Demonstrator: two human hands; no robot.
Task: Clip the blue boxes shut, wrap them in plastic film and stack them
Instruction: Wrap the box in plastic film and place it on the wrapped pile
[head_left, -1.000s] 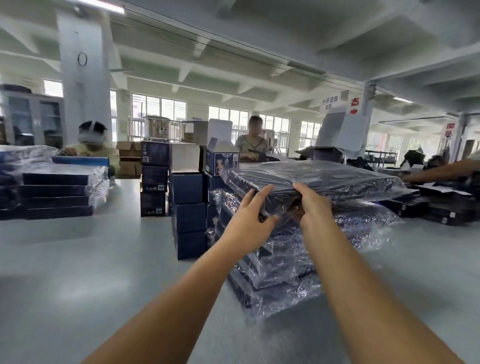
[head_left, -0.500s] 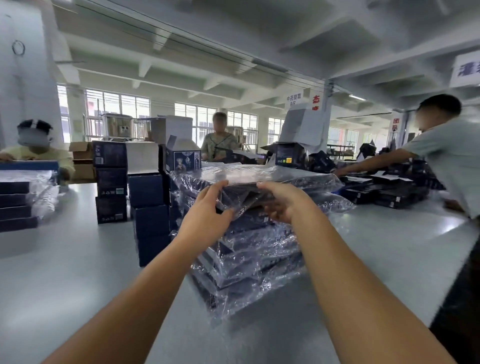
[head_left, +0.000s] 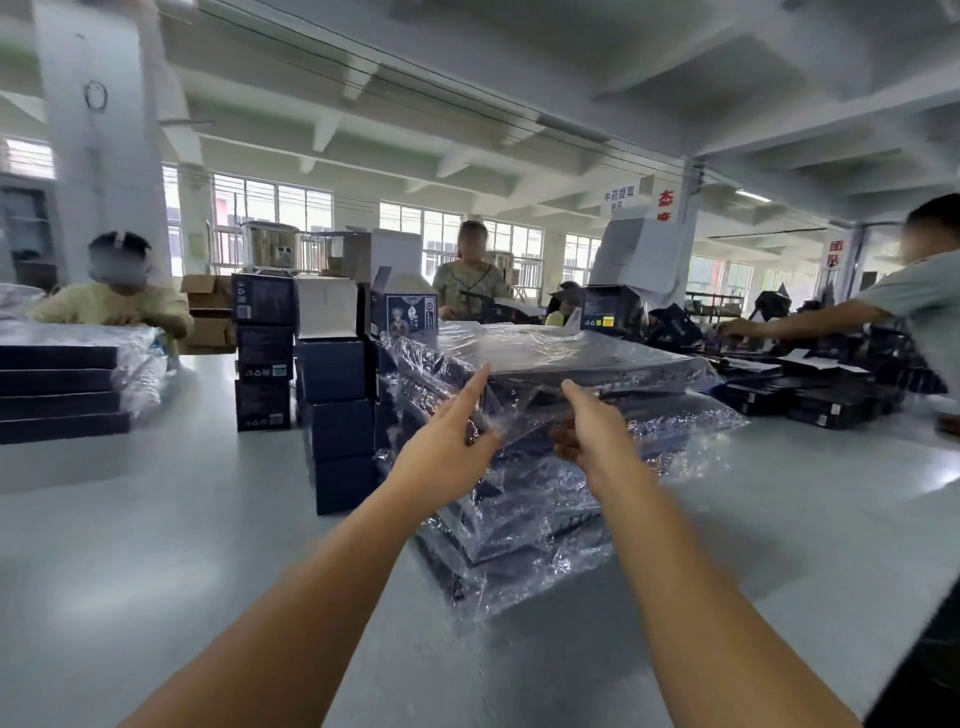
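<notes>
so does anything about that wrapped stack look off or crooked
Yes: the wrapped stack is fanned, its lower boxes twisted out from under the top box, and loose film bunches crumpled at its near base.

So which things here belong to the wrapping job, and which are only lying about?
In the job: left hand, right hand, top wrapped box, wrapped stack under it.
Lying about: upright blue cartons, white carton, brown cardboard boxes.
</notes>
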